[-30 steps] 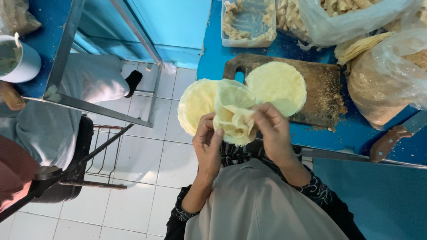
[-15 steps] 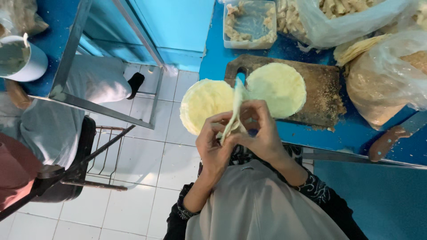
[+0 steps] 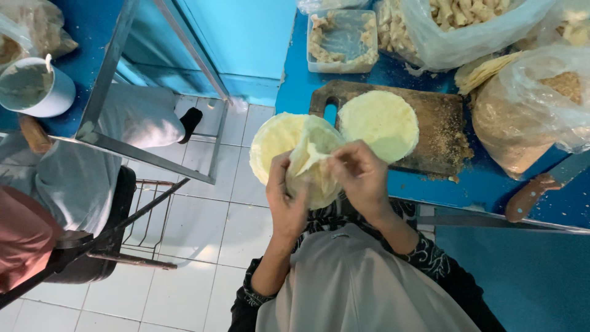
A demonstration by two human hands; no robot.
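A pale yellow round wrapper (image 3: 314, 161) is hanging folded between both hands over the blue table's (image 3: 491, 184) edge, its long axis running up and down. The left hand (image 3: 286, 198) and right hand (image 3: 362, 177) are pinching it. Just behind, another wrapper (image 3: 380, 125) is lying on the wooden cutting board (image 3: 439, 132).

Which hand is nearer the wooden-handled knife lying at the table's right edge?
Right. The right hand is on the thin wrapper, on the side toward the knife; the left hand holds the wrapper's far side.

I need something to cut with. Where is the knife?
The knife lies at the right edge of the head view, on the blue table, right of the wooden board.
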